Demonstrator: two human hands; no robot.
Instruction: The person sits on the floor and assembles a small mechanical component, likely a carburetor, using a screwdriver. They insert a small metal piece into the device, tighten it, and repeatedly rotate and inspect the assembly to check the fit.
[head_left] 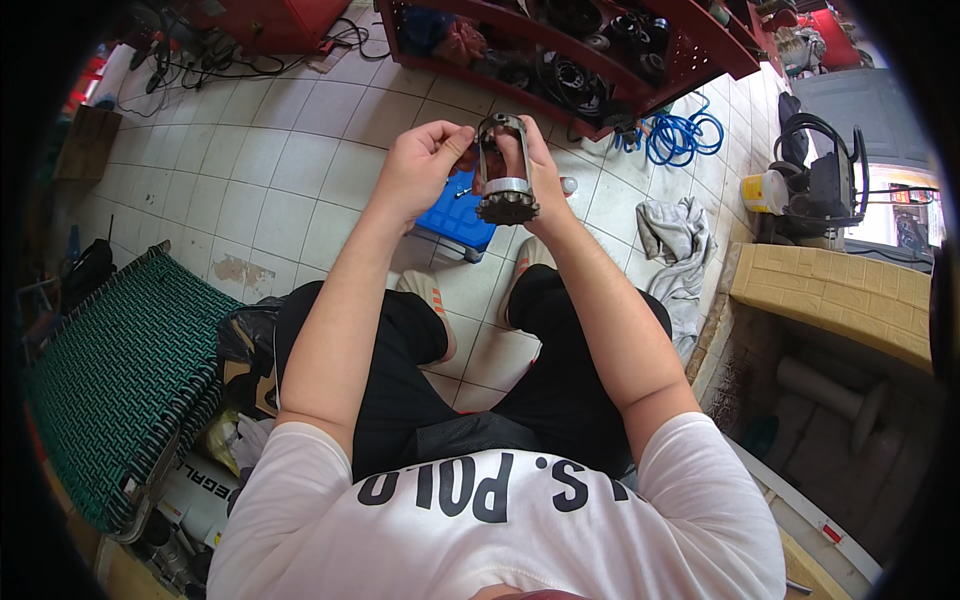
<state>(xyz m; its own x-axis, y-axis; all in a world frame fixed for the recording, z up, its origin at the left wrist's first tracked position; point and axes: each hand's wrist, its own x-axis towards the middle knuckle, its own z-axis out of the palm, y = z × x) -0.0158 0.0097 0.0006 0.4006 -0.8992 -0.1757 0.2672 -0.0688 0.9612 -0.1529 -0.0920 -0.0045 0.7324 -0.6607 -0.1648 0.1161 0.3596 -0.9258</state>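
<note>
The right hand (541, 170) grasps a metal cage (508, 185) along its three o'clock side; the left hand (420, 170) sits at ten o'clock, thumb and finger pinched by the upper rim, whether gripping it I cannot tell. A blue stool (452, 226) lies below at seven, partly hidden by cage and hands; red rack (440, 72) at twelve, blue hose (684, 138) at two, grey cloth (675, 235) at four. The cage's long axis runs twelve to six, toothed end toward six.

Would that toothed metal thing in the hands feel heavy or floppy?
The metal part is probably heavy for its size, as its toothed end looks solid. It likely won't flop: its sides look straight and rigid. Being round-ended, it might roll.
</note>
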